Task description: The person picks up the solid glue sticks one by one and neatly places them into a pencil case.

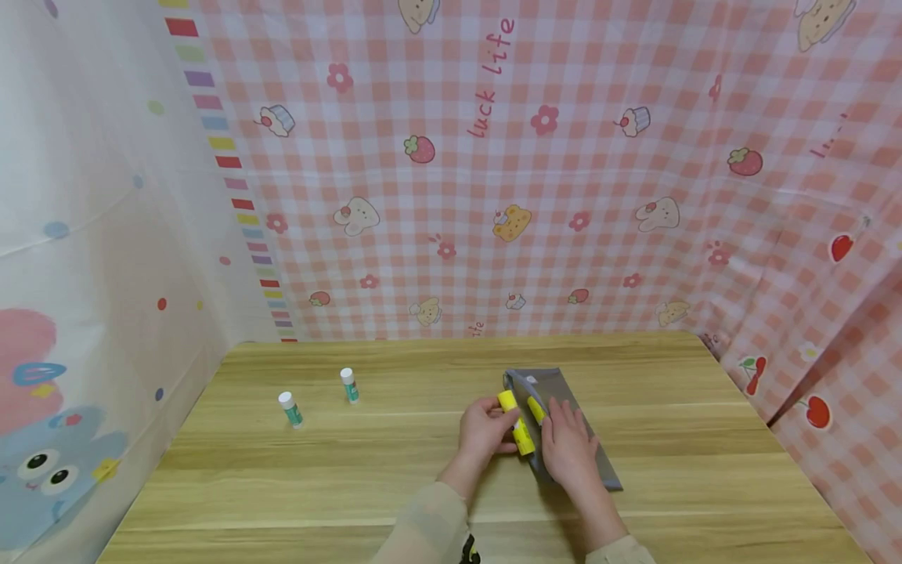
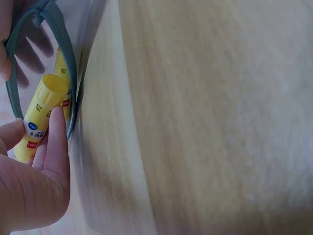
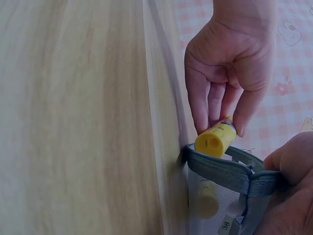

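My left hand (image 1: 485,429) pinches a yellow glue stick (image 1: 517,423) between thumb and fingers, with one end over the mouth of a grey mesh zip pouch (image 1: 606,470). Inside the pouch lies a second yellow glue stick (image 2: 62,68), partly hidden behind the first and seen through the mesh in the head view. On the pouch rests my right hand (image 1: 569,448), its fingers extended across the mesh. The left wrist view shows those fingers (image 2: 35,51) through the mesh. In the right wrist view the pouch's zip rim (image 3: 215,169) gapes under the held glue stick.
Two white-capped green glue sticks stand at the left of the wooden table (image 1: 395,501), one nearer (image 1: 290,410) and one farther back (image 1: 349,385). A pink checked cloth (image 1: 451,180) hangs behind the table, and a white printed cloth (image 1: 141,258) hangs at the left.
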The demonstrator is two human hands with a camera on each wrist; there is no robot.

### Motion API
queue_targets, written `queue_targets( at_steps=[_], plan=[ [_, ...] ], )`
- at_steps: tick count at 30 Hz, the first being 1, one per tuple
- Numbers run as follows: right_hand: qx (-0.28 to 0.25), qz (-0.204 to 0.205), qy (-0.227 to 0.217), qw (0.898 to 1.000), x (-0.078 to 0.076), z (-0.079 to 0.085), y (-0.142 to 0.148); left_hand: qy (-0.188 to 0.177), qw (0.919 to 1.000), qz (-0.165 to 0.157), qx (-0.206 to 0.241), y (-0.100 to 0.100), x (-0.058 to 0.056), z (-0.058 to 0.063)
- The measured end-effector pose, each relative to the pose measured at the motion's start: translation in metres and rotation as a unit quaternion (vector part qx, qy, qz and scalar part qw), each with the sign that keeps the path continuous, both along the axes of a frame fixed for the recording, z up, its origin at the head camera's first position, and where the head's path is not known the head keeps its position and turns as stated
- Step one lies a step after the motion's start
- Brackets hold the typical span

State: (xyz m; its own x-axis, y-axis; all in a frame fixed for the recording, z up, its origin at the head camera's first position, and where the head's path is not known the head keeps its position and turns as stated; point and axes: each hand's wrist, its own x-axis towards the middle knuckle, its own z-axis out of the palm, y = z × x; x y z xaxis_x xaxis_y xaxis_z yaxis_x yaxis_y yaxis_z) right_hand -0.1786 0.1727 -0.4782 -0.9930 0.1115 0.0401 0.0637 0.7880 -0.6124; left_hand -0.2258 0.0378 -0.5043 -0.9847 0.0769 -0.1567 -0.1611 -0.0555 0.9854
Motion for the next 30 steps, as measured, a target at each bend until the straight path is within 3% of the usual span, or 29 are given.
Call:
queue_targets(
  at_steps=[8,19,25,30],
  plan=[
    [0.001,-0.003,-0.003,1.0,0.0,0.002,-0.002,0.002,0.9999,0.005,-0.015,0.007,0.001,-0.005],
    [0.001,-0.004,-0.008,1.0,0.0,0.0,-0.002,-0.008,0.9966,0.013,-0.081,0.014,0.001,-0.004],
    [0.0,-0.004,-0.006,1.0,0.001,0.0,-0.002,0.008,0.9895,0.028,-0.142,0.017,0.003,-0.001],
    [-0.001,-0.002,-0.007,1.0,0.001,0.001,-0.004,0.026,0.9773,0.035,-0.207,0.02,0.004,0.001]
  ],
)
